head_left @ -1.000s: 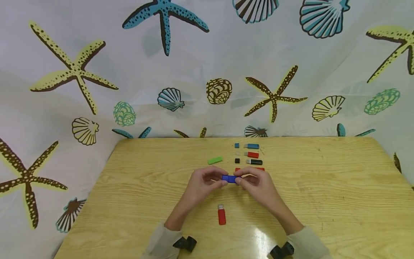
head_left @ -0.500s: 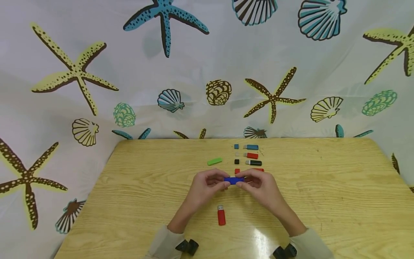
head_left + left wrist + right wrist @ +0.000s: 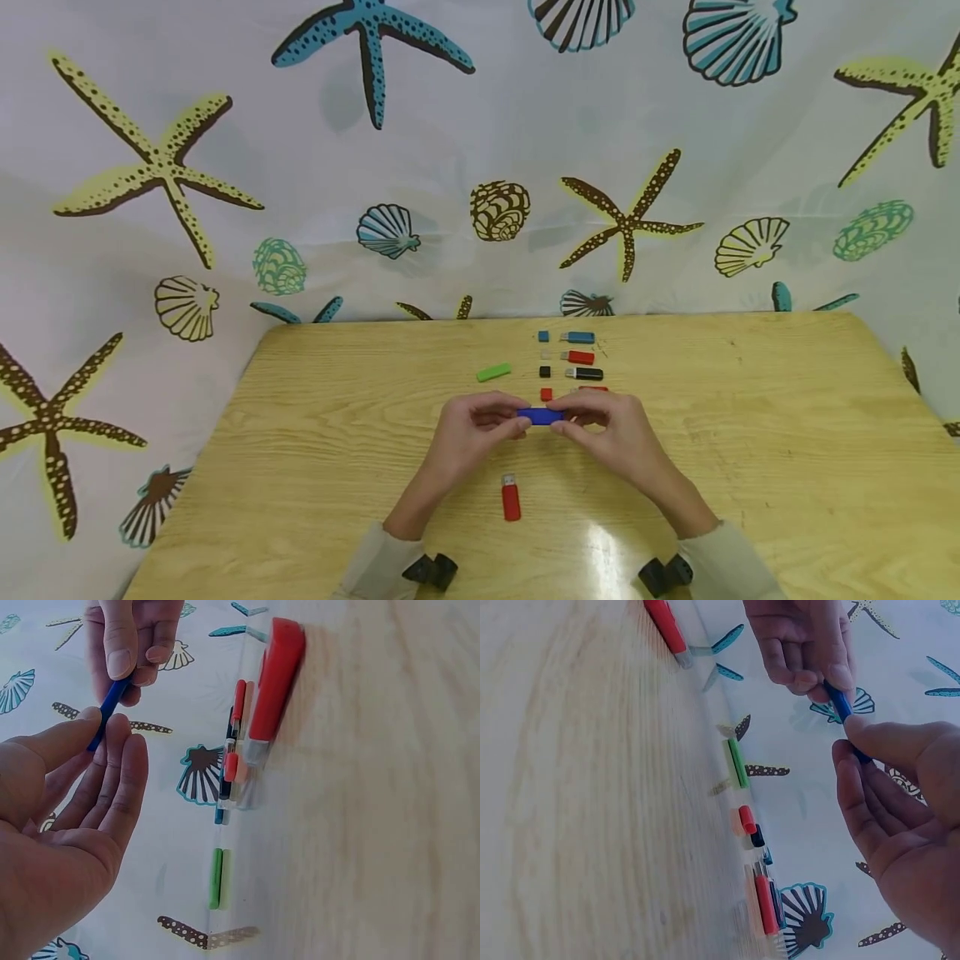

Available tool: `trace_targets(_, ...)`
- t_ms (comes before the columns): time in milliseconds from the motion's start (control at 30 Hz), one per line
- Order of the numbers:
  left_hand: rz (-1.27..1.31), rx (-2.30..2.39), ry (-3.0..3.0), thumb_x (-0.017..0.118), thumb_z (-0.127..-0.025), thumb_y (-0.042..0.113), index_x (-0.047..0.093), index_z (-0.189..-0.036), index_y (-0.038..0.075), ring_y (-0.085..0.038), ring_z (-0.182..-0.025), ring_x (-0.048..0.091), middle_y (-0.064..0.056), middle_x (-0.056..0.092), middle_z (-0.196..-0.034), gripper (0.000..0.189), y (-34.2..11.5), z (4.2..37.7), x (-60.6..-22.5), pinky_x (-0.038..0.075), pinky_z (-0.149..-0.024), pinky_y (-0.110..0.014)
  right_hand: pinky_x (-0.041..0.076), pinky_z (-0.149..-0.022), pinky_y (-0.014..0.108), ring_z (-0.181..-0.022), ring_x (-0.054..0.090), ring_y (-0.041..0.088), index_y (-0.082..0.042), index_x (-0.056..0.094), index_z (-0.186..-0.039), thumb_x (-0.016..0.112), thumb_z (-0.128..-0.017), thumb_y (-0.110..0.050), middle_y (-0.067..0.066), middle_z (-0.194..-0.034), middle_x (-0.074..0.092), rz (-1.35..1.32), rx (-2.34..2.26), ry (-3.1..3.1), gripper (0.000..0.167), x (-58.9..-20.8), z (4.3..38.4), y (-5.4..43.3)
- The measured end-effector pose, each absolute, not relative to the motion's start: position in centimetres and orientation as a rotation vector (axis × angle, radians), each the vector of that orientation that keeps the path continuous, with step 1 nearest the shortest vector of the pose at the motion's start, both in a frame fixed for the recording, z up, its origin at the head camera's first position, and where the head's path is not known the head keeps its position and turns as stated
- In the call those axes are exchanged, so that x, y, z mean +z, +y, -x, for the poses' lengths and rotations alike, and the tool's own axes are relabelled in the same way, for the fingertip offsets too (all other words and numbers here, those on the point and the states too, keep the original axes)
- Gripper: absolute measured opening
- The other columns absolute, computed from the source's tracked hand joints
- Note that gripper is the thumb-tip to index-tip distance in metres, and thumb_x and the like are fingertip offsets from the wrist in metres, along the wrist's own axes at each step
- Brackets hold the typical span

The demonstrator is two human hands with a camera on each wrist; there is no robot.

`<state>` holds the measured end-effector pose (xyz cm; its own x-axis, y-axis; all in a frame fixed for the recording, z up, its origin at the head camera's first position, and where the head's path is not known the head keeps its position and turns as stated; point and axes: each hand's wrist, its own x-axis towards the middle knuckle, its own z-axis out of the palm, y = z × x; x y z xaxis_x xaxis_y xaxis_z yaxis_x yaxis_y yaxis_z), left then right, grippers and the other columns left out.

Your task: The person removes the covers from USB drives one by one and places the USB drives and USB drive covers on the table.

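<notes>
Above the middle of the table, both hands hold a capped blue USB stick (image 3: 540, 416) level between them. My left hand (image 3: 465, 437) pinches its left end between thumb and fingers. The opposite end is pinched by my right hand (image 3: 618, 429). Both wrist views show the thumbs pressed on the blue stick (image 3: 112, 703), whose ends are covered by the fingers. Nearer the person lies an uncapped red USB stick (image 3: 511, 498), metal plug pointing away. Beyond the hands are a small red cap (image 3: 546, 394) and another red stick (image 3: 592, 388), partly hidden by the right hand.
Farther back, a blue stick (image 3: 579, 337), a red stick (image 3: 580, 357) and a black stick (image 3: 587, 374) lie in a column. Beside them are a blue cap (image 3: 543, 336) and a black cap (image 3: 545, 372). A green stick (image 3: 493, 372) lies left. Patterned cloth (image 3: 435, 150) hangs behind.
The seam visible on the blue stick a second ago no longer shows, and the piece looks shorter between the fingers. The right hand has shifted slightly right, uncovering the small red cap.
</notes>
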<state>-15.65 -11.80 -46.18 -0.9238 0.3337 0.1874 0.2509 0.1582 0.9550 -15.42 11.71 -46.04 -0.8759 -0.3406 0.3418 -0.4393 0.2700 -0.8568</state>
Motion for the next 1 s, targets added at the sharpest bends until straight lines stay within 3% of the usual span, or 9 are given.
trace_targets(667,-0.588,1.935,2.267,0.074,-0.095,0.009,0.076,-0.110,-0.003,-0.024,-0.083,0.076,-0.016,0.077,-0.096,0.019,-12.1,16.2,-45.8,0.062,-0.078,-0.039,0.062,-0.077,0.036,-0.087,0.072,0.015,-0.008,0.080,-0.111,0.079,-0.091,-0.008,0.004,-0.106,0.076,-0.857,1.689,-2.392,0.020,-45.6,16.0,12.9)
trace_targets(867,-0.504,1.996,2.322,0.074,-0.094,0.004,0.076,-0.109,-0.003,-0.020,-0.080,0.075,-0.016,0.076,-0.094,0.017,-14.6,16.4,-45.4,0.060,-0.078,-0.050,0.061,-0.076,0.032,-0.088,0.074,0.017,-0.004,0.080,-0.109,0.079,-0.089,-0.001,0.009,-0.107,0.075,-0.717,1.726,-2.385,0.020,-45.1,16.3,15.0)
trace_targets(1000,-0.520,1.989,2.278,0.073,-0.094,0.002,0.075,-0.111,-0.005,-0.020,-0.082,0.076,-0.020,0.075,-0.097,0.019,-15.3,16.6,-45.3,0.061,-0.079,-0.046,0.061,-0.076,0.030,-0.091,0.074,0.019,-0.001,0.078,-0.110,0.078,-0.090,0.000,0.013,-0.108,0.075,-0.681,1.767,-2.376,0.020,-44.9,16.5,16.1)
